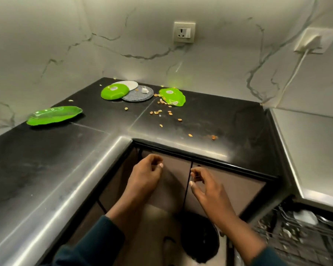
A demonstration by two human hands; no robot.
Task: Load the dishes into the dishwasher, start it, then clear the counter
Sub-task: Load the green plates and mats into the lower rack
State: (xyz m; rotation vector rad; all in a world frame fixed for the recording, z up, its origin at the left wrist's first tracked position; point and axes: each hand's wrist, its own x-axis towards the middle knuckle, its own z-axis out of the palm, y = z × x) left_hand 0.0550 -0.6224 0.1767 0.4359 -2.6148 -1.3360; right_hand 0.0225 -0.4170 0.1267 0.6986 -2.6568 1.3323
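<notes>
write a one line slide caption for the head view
Both hands, left and right, hover empty before the cabinet doors; green plates and crumbs remain on the black counter.

Partly covered by the round green plate (114, 91): a white plate (130, 84) and a grey patterned disc (139, 95) behind and right of it. Far right and below that plate, cut off by the frame's corner and blurred: dishwasher rack (304, 233), contents not identifiable. Too small to identify: scattered crumbs (160, 112).

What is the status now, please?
Left hand and right hand empty. Green plates on counter. Food crumbs scattered.
</notes>
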